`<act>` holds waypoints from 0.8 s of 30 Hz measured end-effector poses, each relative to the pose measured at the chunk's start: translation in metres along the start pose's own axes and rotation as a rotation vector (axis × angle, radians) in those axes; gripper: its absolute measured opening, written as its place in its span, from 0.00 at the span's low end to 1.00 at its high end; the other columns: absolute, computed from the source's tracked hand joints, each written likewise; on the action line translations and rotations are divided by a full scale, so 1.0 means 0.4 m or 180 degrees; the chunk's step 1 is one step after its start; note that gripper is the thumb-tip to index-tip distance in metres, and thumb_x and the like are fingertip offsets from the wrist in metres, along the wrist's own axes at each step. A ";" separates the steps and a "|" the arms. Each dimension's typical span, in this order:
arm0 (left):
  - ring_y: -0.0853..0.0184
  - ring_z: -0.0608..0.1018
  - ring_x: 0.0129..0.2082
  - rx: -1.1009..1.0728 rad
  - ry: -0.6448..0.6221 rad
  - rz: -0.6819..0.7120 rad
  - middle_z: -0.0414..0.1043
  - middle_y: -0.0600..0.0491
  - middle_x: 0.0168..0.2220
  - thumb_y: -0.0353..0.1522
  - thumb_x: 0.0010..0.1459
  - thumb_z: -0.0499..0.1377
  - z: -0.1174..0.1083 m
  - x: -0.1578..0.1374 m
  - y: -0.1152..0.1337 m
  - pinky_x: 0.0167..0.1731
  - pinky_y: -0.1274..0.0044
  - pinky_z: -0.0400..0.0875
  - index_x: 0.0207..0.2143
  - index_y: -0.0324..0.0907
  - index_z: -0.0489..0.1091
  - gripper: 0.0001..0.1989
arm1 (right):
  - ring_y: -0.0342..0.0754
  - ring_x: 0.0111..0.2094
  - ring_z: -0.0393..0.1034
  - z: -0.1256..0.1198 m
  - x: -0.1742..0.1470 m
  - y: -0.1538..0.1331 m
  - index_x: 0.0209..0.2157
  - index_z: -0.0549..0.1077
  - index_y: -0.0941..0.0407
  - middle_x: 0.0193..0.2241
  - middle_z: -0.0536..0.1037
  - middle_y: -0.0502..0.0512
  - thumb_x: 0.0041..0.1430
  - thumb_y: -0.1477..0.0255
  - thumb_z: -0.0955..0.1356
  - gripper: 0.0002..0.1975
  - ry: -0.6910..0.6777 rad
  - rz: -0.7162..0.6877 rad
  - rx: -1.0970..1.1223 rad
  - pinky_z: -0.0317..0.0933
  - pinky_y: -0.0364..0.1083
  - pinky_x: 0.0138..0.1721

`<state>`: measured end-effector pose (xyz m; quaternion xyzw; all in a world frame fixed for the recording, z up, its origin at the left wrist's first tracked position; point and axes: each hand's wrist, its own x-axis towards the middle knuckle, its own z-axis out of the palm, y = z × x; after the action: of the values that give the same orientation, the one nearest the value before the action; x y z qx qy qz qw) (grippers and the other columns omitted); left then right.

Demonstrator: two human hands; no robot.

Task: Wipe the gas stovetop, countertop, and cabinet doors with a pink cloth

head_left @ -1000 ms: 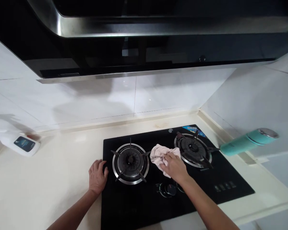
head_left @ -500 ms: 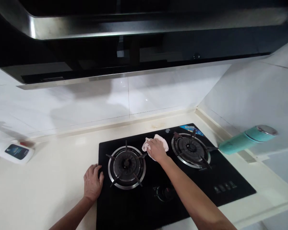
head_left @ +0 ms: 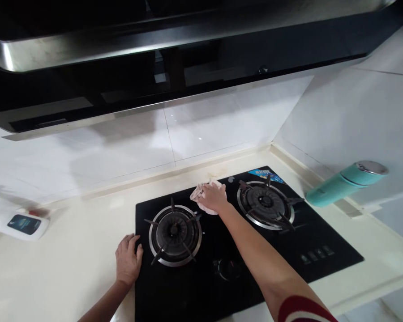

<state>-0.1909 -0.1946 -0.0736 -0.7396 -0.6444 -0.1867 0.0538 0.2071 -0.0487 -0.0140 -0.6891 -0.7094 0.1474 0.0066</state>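
A crumpled pale pink cloth (head_left: 208,209) is pressed onto the black glass gas stove (head_left: 251,277) under my right hand (head_left: 214,197). That hand covers the cloth near the stove's back edge, between the left burner (head_left: 174,229) and the right burner (head_left: 264,200). My left hand (head_left: 127,259) rests on the counter by the stove's left edge, fingers stretched out and its fingertips touching the edge. Nothing is in it. A control knob (head_left: 229,269) sits in front of the burners, partly beside my right forearm.
A dark range hood (head_left: 195,71) hangs low over the stove. On the left of the counter (head_left: 70,255) is a white bottle with a dark label (head_left: 25,223). A turquoise flask (head_left: 342,183) stands at the right, near the tiled wall (head_left: 372,116).
My right hand and the cloth have slid a little left and toward the back of the stove. The view has tilted slightly. My left hand stays by the stove's edge.
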 end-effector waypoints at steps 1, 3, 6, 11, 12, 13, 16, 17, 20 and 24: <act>0.52 0.70 0.57 -0.0002 -0.0023 -0.0018 0.70 0.43 0.53 0.37 0.69 0.49 -0.002 0.001 0.003 0.55 0.59 0.68 0.52 0.40 0.70 0.17 | 0.63 0.69 0.42 -0.002 -0.007 0.016 0.69 0.58 0.52 0.69 0.52 0.60 0.67 0.50 0.57 0.34 0.0010 0.0162 0.0015 0.40 0.68 0.66; 0.52 0.70 0.58 -0.0016 -0.0074 -0.0060 0.70 0.42 0.54 0.36 0.68 0.49 -0.004 0.003 0.009 0.55 0.59 0.68 0.53 0.40 0.70 0.17 | 0.64 0.69 0.42 -0.004 -0.025 0.045 0.69 0.57 0.55 0.70 0.49 0.65 0.66 0.48 0.57 0.37 0.0011 0.0457 0.0038 0.46 0.63 0.65; 0.52 0.69 0.59 -0.0055 -0.0137 -0.0134 0.70 0.43 0.54 0.36 0.68 0.50 -0.008 0.005 0.018 0.56 0.59 0.67 0.53 0.40 0.70 0.17 | 0.67 0.67 0.46 -0.001 -0.072 0.070 0.68 0.58 0.60 0.68 0.50 0.71 0.66 0.50 0.60 0.38 -0.0012 0.0777 0.0003 0.49 0.59 0.64; 0.51 0.68 0.60 -0.0096 -0.0204 -0.0241 0.70 0.42 0.55 0.35 0.67 0.52 -0.010 0.007 0.029 0.57 0.58 0.66 0.54 0.40 0.71 0.17 | 0.69 0.64 0.52 0.021 -0.215 0.045 0.68 0.55 0.63 0.63 0.56 0.73 0.64 0.51 0.63 0.41 -0.0024 0.0959 -0.0170 0.48 0.60 0.64; 0.50 0.68 0.60 -0.0101 -0.0210 -0.0249 0.70 0.42 0.55 0.35 0.67 0.52 -0.010 0.007 0.030 0.57 0.57 0.66 0.54 0.40 0.71 0.17 | 0.70 0.64 0.51 0.028 -0.248 0.033 0.69 0.53 0.63 0.64 0.56 0.73 0.64 0.51 0.63 0.42 -0.0027 0.0977 -0.0202 0.47 0.60 0.65; 0.50 0.68 0.60 -0.0109 -0.0210 -0.0256 0.70 0.42 0.56 0.35 0.67 0.52 -0.009 0.007 0.030 0.58 0.57 0.65 0.54 0.40 0.71 0.17 | 0.70 0.65 0.49 0.037 -0.281 0.021 0.70 0.52 0.63 0.64 0.55 0.72 0.64 0.50 0.64 0.43 -0.0036 0.1005 -0.0227 0.46 0.60 0.65; 0.50 0.68 0.60 -0.0143 -0.0188 -0.0277 0.70 0.42 0.56 0.35 0.67 0.52 -0.006 0.008 0.029 0.58 0.57 0.65 0.54 0.41 0.71 0.17 | 0.70 0.68 0.45 0.060 -0.363 0.002 0.71 0.51 0.59 0.67 0.52 0.69 0.60 0.47 0.67 0.47 -0.0138 0.1149 -0.0234 0.47 0.58 0.66; 0.50 0.68 0.60 -0.0158 -0.0182 -0.0281 0.70 0.42 0.56 0.35 0.67 0.52 -0.005 0.008 0.028 0.58 0.57 0.65 0.54 0.41 0.71 0.16 | 0.70 0.68 0.45 0.065 -0.384 0.005 0.71 0.51 0.57 0.67 0.51 0.68 0.58 0.47 0.68 0.48 -0.0181 0.1210 -0.0218 0.49 0.57 0.66; 0.51 0.67 0.60 -0.0199 -0.0194 -0.0279 0.70 0.42 0.56 0.35 0.67 0.52 -0.004 0.007 0.026 0.58 0.57 0.64 0.54 0.42 0.70 0.17 | 0.67 0.67 0.49 0.066 -0.425 0.042 0.71 0.53 0.54 0.68 0.52 0.67 0.59 0.46 0.66 0.45 -0.0231 0.1479 -0.0168 0.53 0.56 0.63; 0.51 0.66 0.61 -0.0255 -0.0236 -0.0293 0.69 0.43 0.57 0.35 0.67 0.52 -0.007 0.006 0.031 0.59 0.58 0.64 0.55 0.42 0.70 0.17 | 0.68 0.61 0.61 0.044 -0.425 0.104 0.68 0.58 0.60 0.60 0.62 0.75 0.66 0.46 0.59 0.40 -0.0144 0.2008 -0.0164 0.58 0.59 0.59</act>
<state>-0.1791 -0.1954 -0.0682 -0.7172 -0.6712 -0.1870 -0.0085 0.2525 -0.2187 -0.0070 -0.8717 -0.4642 0.1395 -0.0726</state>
